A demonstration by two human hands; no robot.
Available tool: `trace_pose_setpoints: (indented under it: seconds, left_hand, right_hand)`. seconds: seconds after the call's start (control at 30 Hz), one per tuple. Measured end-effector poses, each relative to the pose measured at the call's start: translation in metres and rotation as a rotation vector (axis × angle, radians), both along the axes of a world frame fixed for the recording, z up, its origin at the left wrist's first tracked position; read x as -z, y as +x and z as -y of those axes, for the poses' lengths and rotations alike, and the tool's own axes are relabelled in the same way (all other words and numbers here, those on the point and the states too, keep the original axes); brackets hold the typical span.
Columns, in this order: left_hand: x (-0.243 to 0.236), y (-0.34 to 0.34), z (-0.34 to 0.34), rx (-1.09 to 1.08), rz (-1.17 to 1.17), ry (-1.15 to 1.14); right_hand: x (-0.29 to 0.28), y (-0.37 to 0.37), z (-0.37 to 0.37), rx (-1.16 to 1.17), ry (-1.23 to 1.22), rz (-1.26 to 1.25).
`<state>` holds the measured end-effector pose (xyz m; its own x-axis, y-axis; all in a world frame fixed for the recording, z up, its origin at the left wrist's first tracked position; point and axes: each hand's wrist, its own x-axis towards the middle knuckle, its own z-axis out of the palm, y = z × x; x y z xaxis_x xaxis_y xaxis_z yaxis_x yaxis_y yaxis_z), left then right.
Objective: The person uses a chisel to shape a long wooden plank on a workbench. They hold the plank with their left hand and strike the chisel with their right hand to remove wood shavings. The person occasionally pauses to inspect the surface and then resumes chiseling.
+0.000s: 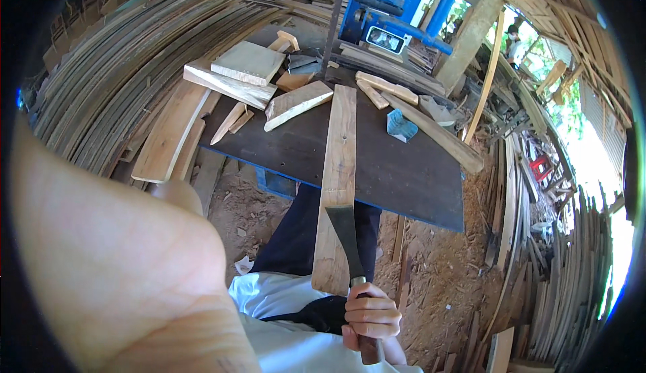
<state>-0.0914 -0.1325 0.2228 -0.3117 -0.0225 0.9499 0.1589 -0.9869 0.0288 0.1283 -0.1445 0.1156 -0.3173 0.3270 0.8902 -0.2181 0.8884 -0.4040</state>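
Note:
My right hand [372,316] is wrapped round the wooden handle of a broad chisel [347,238] in front of my body. Its dark blade flares to a wide end, which lies over the near part of a long wooden plank [339,147]. This plank rests on the dark tabletop [417,178] and juts past the near edge toward me, with a pencil-like line across it. Very close to the camera, my left hand [178,252] fills the lower left, showing mostly wrist and palm. Its fingers are not discernible.
Several wood offcuts [247,62] lie at the table's far left. A blue crumpled piece [402,126] and a long rounded timber [437,130] are at the right. Behind stands a blue machine [377,9] with a phone [385,39]. Stacked boards [134,70] line the left.

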Motion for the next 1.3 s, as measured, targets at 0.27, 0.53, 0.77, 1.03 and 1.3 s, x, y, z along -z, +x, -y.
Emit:
trace_pose_setpoints:
  seconds: [0.27,0.53,0.77,1.03,1.3]
  left_hand:
    - [-0.055,-0.025,0.010,0.069,-0.181,0.033]
    - [-0.075,-0.031,0.004,0.156,-0.246,0.017]
    - [-0.073,-0.045,0.022,0.196,-0.274,0.068]
    - [-0.073,-0.047,0.025,0.238,-0.280,-0.008]
    - [-0.070,-0.028,0.016,0.280,-0.248,-0.156]
  right_hand:
    - [0.005,-0.003,-0.001,-0.017,0.007,0.006]
    - [0.003,-0.005,-0.003,-0.019,0.033,-0.006]
    - [0.006,-0.006,0.001,-0.014,0.028,-0.027]
    - [0.007,-0.003,0.000,-0.018,0.029,0.002]
    - [0.010,-0.007,-0.003,-0.027,0.057,-0.029]
